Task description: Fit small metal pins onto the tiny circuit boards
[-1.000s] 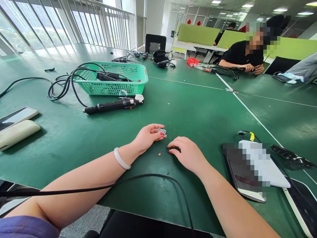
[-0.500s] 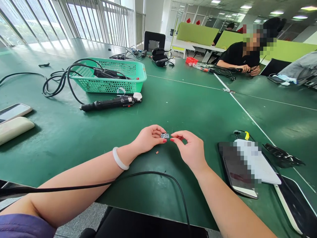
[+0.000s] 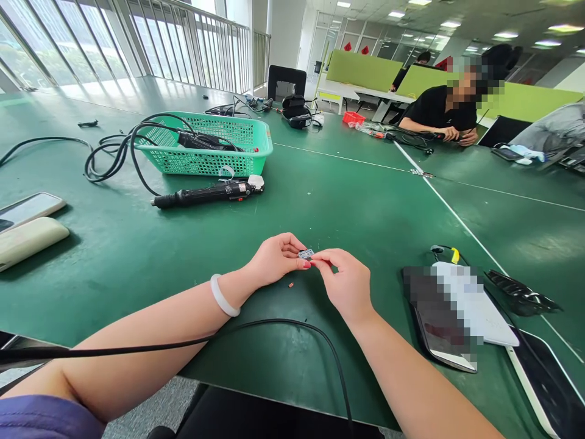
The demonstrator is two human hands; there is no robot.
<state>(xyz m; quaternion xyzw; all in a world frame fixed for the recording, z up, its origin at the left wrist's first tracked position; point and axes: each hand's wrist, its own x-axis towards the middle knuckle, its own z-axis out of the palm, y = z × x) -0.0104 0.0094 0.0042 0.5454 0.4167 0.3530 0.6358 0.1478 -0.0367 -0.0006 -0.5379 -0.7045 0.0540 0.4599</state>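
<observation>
Left hand (image 3: pixel 273 260) pinches the small grey part (image 3: pixel 306 253) over the green table (image 3: pixel 361 207); right hand (image 3: pixel 348 280) pinches tight at its edge, any hold unclear; an uneven push could flick it loose.

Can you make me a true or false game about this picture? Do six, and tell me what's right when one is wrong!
1. The left hand holds a small part. True.
2. The basket is red. False: the basket is green.
3. A white bracelet is on the left wrist. True.
4. The black power tool lies inside the basket. False: it lies on the table, in front of the basket.
5. A tiny orange piece lies on the table. True.
6. The right hand reaches into the basket. False: it is up close to the small part.
</observation>
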